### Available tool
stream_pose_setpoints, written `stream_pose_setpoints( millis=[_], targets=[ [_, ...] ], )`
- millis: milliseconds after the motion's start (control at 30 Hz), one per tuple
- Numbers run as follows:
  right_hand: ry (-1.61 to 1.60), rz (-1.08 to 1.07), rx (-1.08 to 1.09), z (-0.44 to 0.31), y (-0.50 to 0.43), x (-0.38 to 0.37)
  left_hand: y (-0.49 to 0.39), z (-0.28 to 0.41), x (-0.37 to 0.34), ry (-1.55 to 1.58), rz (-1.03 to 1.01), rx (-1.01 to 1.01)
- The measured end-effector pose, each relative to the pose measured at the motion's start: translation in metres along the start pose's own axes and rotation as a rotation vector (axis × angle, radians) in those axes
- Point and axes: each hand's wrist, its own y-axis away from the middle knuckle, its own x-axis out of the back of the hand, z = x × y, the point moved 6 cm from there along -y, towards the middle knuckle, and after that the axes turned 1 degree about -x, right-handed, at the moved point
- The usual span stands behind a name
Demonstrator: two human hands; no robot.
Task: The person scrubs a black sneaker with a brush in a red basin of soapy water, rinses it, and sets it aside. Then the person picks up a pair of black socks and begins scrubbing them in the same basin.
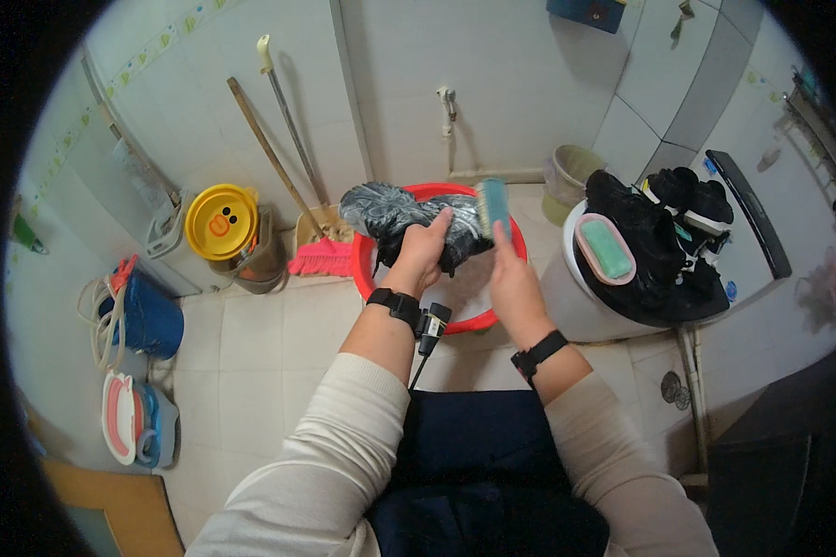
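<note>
My left hand (418, 256) grips a dark shoe (389, 209) coated in whitish suds and holds it over a red plastic basin (479, 323). In my right hand (519, 292) is a blue-backed scrubbing brush (497, 202), its pale bristles against or close to the shoe's right end; exact contact cannot be told. Cloudy, foamy water (470, 285) lies in the basin below. Black straps circle both wrists, and a small dark device (434, 327) with a cable hangs beside the left one.
Right of the basin, black shoes (627, 216) and a pink soap dish (628, 277) with green soap (605, 249) rest on a toilet lid (658, 317). A waste bin (561, 205) stands behind. Leftward are a pink broom (324, 257), yellow-lidded bucket (223, 244) and blue bucket (157, 313).
</note>
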Motion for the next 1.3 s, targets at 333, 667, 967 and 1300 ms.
stream_pose_setpoints(
  millis=[333,667,967,1300],
  targets=[
    [-0.065,0.030,-0.006,0.000,-0.008,0.008,0.004,0.005,-0.008,-0.050,-0.148,0.040],
    [0.077,0.066,0.168,-0.020,-0.001,0.007,-0.002,0.009,-0.008,0.258,-0.193,0.039],
    [-0.019,0.019,0.072,-0.016,-0.014,0.025,0.001,0.006,-0.016,0.468,-0.266,0.200],
    [0.023,-0.032,0.299,-0.043,0.000,0.007,0.012,0.030,-0.021,0.557,-0.295,0.007]
  ],
)
